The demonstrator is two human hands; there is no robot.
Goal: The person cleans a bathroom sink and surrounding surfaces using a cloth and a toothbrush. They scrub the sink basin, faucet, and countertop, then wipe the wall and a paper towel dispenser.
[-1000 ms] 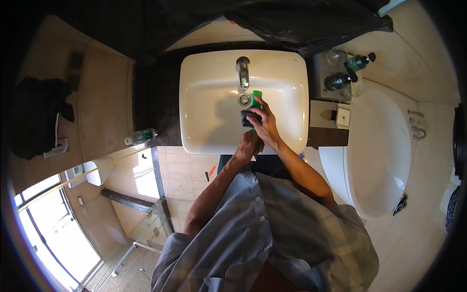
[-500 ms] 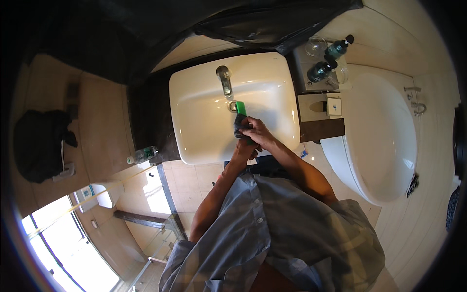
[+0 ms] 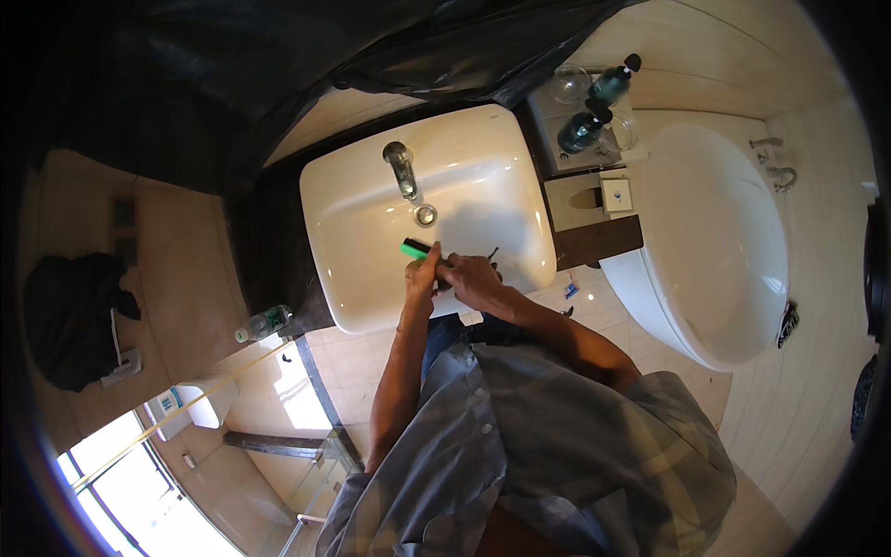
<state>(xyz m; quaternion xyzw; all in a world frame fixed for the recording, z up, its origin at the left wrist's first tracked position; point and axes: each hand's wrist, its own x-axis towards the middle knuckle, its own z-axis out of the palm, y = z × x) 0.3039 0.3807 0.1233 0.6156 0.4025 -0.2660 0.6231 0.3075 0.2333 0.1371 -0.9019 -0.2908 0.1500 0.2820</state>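
My left hand (image 3: 422,277) is closed around a slim green-and-black handled tool (image 3: 415,249), whose end sticks out past my fingers to the left. I cannot make out its exact kind. Pressed close beside it, my right hand (image 3: 473,280) has its fingers curled on a dark, cloth-like piece around the tool's other part. A thin dark tip shows beyond the right knuckles. Both hands hover over the near part of the white washbasin (image 3: 348,278). Farther back in the basin are the metal faucet (image 3: 401,170) and the round drain (image 3: 425,215).
A dark counter (image 3: 269,223) borders the basin, with a clear plastic bottle (image 3: 264,323) at its left. Dark pump bottles (image 3: 582,130) and glassware stand at back right. A tissue box (image 3: 616,195) sits before the white bathtub (image 3: 719,251). Black sheeting (image 3: 251,84) hangs overhead.
The tool has swung from pointing at the drain to pointing left, drawn nearer to me. My left hand has come up onto it, and my right hand has shifted down beside it.
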